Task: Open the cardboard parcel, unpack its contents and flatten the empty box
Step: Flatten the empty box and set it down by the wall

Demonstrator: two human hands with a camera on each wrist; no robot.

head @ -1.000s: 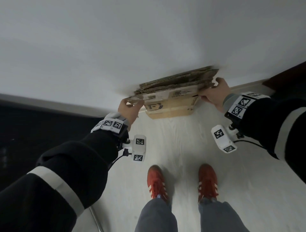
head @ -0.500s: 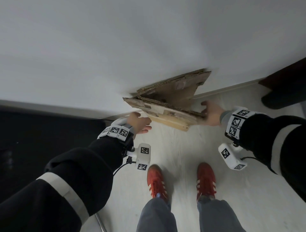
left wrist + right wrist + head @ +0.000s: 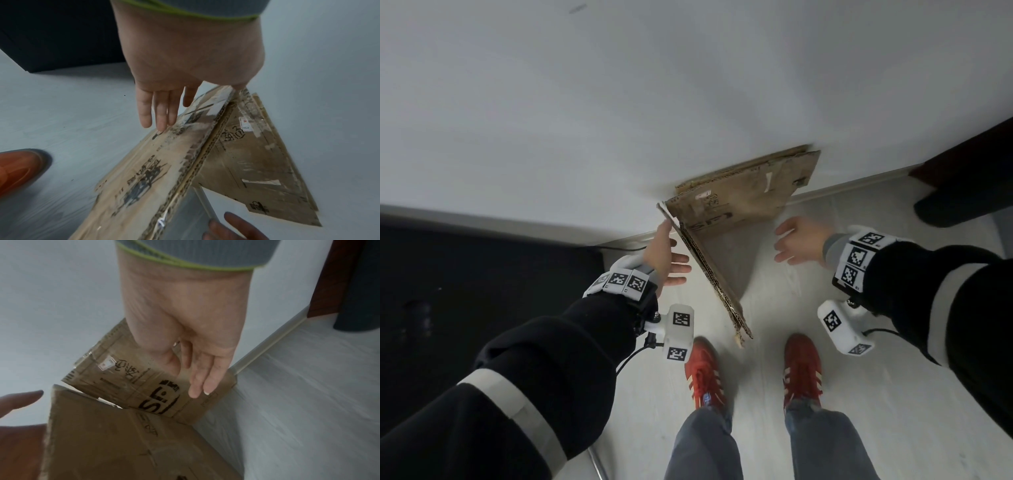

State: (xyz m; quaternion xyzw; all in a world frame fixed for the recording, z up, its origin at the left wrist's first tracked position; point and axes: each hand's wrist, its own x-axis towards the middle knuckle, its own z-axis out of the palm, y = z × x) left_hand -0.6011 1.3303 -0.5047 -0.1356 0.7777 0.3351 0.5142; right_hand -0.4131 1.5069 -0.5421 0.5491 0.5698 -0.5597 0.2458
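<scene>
Two flattened pieces of brown cardboard stand at the foot of the white wall. The rear piece leans flat on the wall and bears black "SF" print. The front piece has swung out from the wall and shows edge-on, its low end near my shoes. My left hand is open, its straight fingers lying against the printed face of the front piece. My right hand is open and blurred, hanging clear of both pieces and holding nothing.
My red shoes stand on the pale floor just below the cardboard. Black furniture fills the left side. At the right are a dark wooden edge and a dark rounded object. A baseboard runs along the wall.
A second ago both hands gripped the flattened cardboard against the wall. Both have let go and drawn back, and the front piece has swung out and down towards my feet.
</scene>
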